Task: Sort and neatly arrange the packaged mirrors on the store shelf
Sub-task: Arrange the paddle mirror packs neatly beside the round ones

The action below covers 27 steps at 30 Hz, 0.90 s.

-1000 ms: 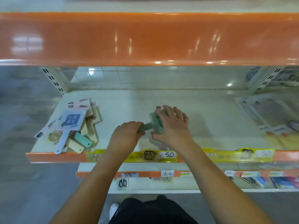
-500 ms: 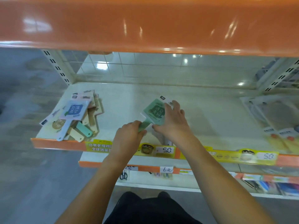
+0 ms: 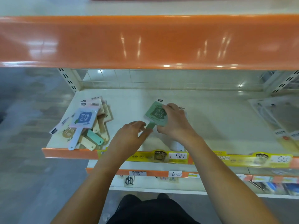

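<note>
A green packaged hand mirror (image 3: pixel 153 114) lies face up, low over the middle of the white shelf (image 3: pixel 213 120). My right hand (image 3: pixel 175 122) grips the right side of its square head, fingers over the top edge and thumb below. My left hand (image 3: pixel 130 135) is just left of the mirror's handle, its fingers stretched out and touching the handle's end. At the shelf's left end lies a loose pile of several packaged mirrors (image 3: pixel 84 125) in blue, pink, beige and teal, handles pointing toward the front edge.
The orange front of the upper shelf (image 3: pixel 145 42) hangs low over the work area. Clear-wrapped goods (image 3: pixel 278 120) lie at the shelf's right end. A yellow price strip (image 3: pixel 178 156) runs along the front edge. Lower shelves hold scissors (image 3: pixel 129 180) and small items.
The green mirror has tipped from nearly edge-on to face up and moved slightly back. My left hand has loosened from a fist round the handle to stretched fingers. The camera tilted.
</note>
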Motion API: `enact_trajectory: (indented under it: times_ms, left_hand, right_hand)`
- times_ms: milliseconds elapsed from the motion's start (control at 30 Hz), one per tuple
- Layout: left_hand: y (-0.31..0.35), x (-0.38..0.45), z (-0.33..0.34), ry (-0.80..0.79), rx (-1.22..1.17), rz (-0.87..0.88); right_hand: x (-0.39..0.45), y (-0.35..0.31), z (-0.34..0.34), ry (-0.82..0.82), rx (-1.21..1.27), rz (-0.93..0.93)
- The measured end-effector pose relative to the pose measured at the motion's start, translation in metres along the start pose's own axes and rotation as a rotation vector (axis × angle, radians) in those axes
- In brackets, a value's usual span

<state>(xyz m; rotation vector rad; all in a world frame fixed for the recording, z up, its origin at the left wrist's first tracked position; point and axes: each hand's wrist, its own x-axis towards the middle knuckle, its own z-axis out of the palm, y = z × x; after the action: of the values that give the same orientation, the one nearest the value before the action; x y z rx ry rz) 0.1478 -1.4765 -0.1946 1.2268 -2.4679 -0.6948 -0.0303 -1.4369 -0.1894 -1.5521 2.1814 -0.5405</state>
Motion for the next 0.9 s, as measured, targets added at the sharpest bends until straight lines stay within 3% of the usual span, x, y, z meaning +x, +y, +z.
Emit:
enact_trajectory:
  times_ms: [133, 367, 700, 900]
  left_hand:
    - [-0.009, 0.012, -0.015, 0.042, 0.108, 0.038]
    - [-0.014, 0.038, -0.022, -0.172, 0.326, 0.233]
    - [-0.019, 0.049, -0.015, -0.218, 0.255, 0.279]
    - [-0.019, 0.050, -0.015, -0.218, 0.210, 0.258]
  right_hand:
    - [-0.003, 0.000, -0.007, -0.010, -0.032, -0.057]
    - [-0.004, 0.001, -0.007, -0.037, 0.040, -0.194]
    - [-0.005, 0.007, 0.001, -0.102, 0.128, -0.227]
    - [-0.003, 0.010, 0.001, -0.044, 0.126, -0.240]
